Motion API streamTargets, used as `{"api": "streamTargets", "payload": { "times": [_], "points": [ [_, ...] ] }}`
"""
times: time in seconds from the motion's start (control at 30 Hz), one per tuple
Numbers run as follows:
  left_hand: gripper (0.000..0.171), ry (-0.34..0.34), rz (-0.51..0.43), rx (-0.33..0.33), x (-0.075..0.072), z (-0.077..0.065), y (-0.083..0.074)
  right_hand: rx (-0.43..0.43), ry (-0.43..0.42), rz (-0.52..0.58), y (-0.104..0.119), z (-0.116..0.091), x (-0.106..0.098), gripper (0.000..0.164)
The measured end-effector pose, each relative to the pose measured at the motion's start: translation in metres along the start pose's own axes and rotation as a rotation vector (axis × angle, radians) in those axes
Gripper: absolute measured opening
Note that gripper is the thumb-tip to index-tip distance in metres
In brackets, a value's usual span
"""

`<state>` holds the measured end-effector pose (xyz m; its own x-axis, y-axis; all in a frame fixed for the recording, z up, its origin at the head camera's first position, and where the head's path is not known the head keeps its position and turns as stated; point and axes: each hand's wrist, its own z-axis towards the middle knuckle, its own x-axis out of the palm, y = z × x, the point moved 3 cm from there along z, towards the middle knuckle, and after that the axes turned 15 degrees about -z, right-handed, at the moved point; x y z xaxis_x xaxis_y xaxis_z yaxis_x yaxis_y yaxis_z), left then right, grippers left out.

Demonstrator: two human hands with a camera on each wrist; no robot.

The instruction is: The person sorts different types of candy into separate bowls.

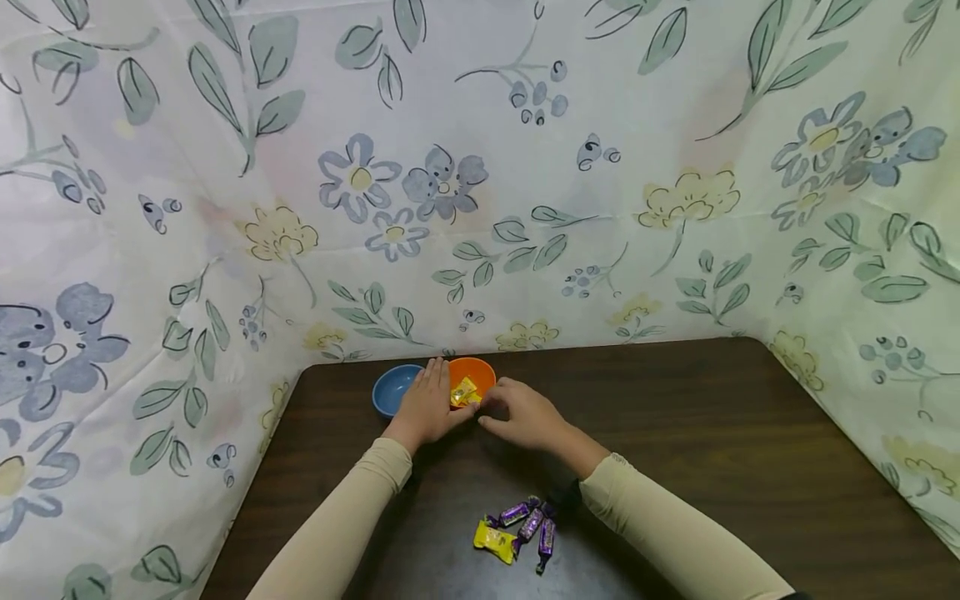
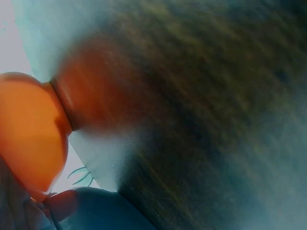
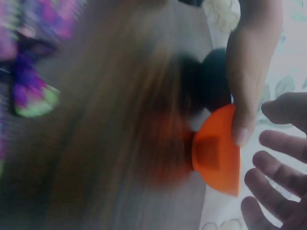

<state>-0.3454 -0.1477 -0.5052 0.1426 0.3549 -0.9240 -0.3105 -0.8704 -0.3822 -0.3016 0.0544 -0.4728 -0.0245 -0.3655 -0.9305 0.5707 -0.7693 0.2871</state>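
Nearest us, loose sweets (image 1: pixel 517 527) lie on the dark table (image 1: pixel 712 433): one yellow wrapper, several purple, between our forearms. Farther off, at the table's back edge, our left hand (image 1: pixel 427 406) rests against the orange bowl (image 1: pixel 472 377), fingers straight and together along its left rim. Our right hand (image 1: pixel 525 414) sits at the bowl's near right side, fingers loosely apart, clamped on nothing we can see. Yellow sweets (image 1: pixel 463 392) already lie inside. We judge the sorting is partway: purple ones remain. Next move calls for drawing a hand back to the pile. Blue bowl (image 1: pixel 394 387) stands just left, touching or nearly so, apparently holding nothing. Flowered cloth (image 1: pixel 480 167) walls in the space; nothing blocks the reach.
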Motion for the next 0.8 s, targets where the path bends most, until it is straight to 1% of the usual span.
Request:
{"api": "streamTargets", "payload": {
  "times": [0.2,0.37,0.63,0.8],
  "points": [
    [0.109,0.007,-0.002,-0.024,-0.003,0.001,-0.001,-0.067,0.065,0.018,0.012,-0.023,-0.008,0.026],
    [0.110,0.008,-0.015,-0.023,-0.004,0.002,-0.002,-0.108,0.121,0.021,0.022,-0.040,-0.008,0.028],
    [0.112,0.012,-0.022,-0.025,-0.001,0.000,0.001,-0.137,0.224,0.070,0.036,-0.070,-0.009,0.029],
    [0.112,0.007,-0.027,-0.016,0.000,-0.001,0.000,-0.157,0.278,0.061,0.044,-0.089,-0.003,0.026]
  ]
}}
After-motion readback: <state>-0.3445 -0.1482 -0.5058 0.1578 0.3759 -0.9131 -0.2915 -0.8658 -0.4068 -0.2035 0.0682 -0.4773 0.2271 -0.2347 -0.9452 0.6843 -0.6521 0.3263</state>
